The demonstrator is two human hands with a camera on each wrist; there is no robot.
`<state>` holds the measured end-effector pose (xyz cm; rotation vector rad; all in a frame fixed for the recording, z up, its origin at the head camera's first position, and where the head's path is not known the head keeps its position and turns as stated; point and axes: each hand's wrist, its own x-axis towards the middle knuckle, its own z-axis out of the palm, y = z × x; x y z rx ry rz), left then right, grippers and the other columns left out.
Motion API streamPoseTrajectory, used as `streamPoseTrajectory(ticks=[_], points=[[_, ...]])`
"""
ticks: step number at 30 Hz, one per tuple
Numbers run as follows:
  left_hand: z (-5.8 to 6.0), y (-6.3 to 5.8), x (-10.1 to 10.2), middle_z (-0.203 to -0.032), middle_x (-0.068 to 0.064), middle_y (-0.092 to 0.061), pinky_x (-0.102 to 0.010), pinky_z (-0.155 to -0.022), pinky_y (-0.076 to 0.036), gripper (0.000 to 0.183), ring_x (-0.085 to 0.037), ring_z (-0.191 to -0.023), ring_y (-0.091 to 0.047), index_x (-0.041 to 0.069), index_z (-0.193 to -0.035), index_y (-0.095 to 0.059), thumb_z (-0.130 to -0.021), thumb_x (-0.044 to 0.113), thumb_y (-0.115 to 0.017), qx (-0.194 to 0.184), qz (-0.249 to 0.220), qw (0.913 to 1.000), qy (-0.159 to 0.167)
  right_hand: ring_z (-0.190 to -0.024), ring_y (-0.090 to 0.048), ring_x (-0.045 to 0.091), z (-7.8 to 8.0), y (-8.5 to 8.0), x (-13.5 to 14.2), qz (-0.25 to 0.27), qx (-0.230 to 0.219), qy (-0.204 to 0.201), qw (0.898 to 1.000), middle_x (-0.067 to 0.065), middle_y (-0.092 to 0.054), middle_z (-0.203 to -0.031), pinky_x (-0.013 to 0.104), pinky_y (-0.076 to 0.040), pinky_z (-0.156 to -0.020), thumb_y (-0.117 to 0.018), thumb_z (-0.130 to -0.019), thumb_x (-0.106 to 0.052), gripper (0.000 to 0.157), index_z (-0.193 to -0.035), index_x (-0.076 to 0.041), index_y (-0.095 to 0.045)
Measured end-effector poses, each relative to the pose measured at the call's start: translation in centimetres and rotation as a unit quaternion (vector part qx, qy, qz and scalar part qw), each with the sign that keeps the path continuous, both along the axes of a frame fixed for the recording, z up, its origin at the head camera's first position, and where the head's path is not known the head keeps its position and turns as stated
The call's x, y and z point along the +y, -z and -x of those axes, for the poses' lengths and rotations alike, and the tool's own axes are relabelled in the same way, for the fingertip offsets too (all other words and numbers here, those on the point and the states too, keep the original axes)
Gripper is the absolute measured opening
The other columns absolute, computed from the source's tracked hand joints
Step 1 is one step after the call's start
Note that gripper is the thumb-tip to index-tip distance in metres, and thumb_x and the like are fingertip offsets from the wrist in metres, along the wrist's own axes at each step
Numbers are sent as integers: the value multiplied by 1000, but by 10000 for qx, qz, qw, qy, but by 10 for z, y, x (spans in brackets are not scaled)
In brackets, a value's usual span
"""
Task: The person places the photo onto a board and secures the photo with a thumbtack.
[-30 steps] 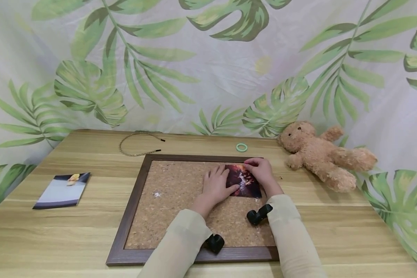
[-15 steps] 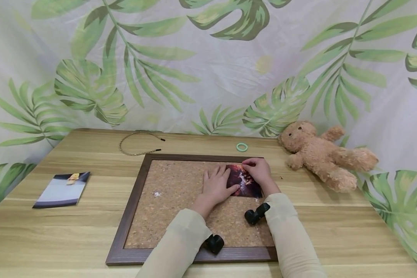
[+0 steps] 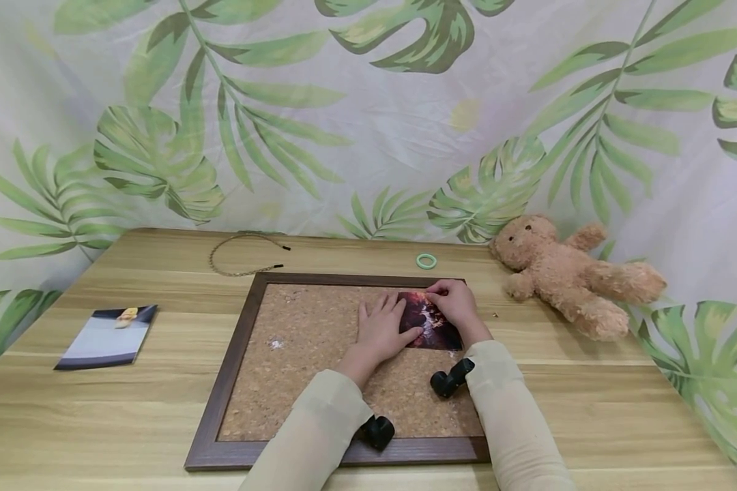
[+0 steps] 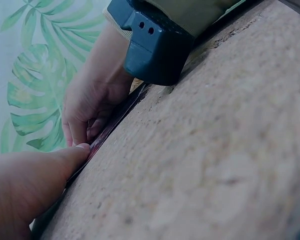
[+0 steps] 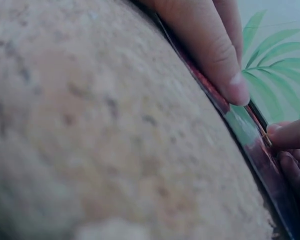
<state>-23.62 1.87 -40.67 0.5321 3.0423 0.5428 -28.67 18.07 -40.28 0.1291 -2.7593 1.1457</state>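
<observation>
A dark photo print (image 3: 426,320) with fiery orange patches lies on a cork board (image 3: 307,368) in a brown frame. My left hand (image 3: 382,329) rests on the cork and the photo's left edge, fingers spread, its thumb on the print. At the photo's upper edge is my right hand (image 3: 457,303), thumb and finger pinched together. The right wrist view shows a tiny gold-coloured pin (image 5: 266,139) between those fingertips; its tip is hidden. In the left wrist view the photo (image 4: 95,146) appears edge-on.
Another photo (image 3: 107,337) lies on the table to the left. Behind the board are a thin chain-like band (image 3: 233,273) and a green ring (image 3: 426,261). A teddy bear (image 3: 571,273) lies at the right, near a tiny gold-coloured bit (image 3: 495,314) on the wood.
My right hand has shifted slightly left along the photo's upper edge, its forearm with it. The left hand and the photo have stayed nearly still.
</observation>
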Motion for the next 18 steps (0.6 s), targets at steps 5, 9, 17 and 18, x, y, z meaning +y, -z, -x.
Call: streamPoseTrajectory(ticks=[5, 9, 17, 18], points=[[1, 1, 0, -140, -7, -21, -53, -96, -2, 69, -23, -128, -11, 13, -134, -34, -81, 55, -45, -60, 33, 10000, -25, -71, -51, 21, 0, 1, 1, -33, -46, -41, 10000, 7, -60, -83, 32, -39, -62, -64, -79, -13, 8, -80, -7, -69], [1, 1, 1, -140, -6, -21, -53, -96, -2, 69, -22, -128, -11, 13, -134, -35, -80, 56, -46, -70, 32, 10000, -39, -73, -51, 21, -1, 1, 0, -75, -42, -58, 9999, 9, -58, -85, 33, -38, -63, -63, -79, -13, 8, -80, -7, -69], [1, 0, -1, -140, -6, -22, -53, -96, -2, 69, -22, -128, -12, 14, -133, -36, -80, 56, -46, -76, -30, 10000, -57, -74, -51, 22, -1, 0, -2, -270, -86, -38, 9996, 8, -58, -86, 33, -38, -64, -62, -80, -14, 8, -79, -8, -68], [1, 0, -1, -140, -6, -22, -53, -96, -2, 69, -22, -128, -12, 14, -133, -36, -80, 56, -46, -78, -42, 9999, -57, -75, -52, 22, -1, 0, -2, -268, -74, -44, 9996, 9, -58, -87, 33, -39, -65, -62, -80, -14, 8, -79, -8, -68]])
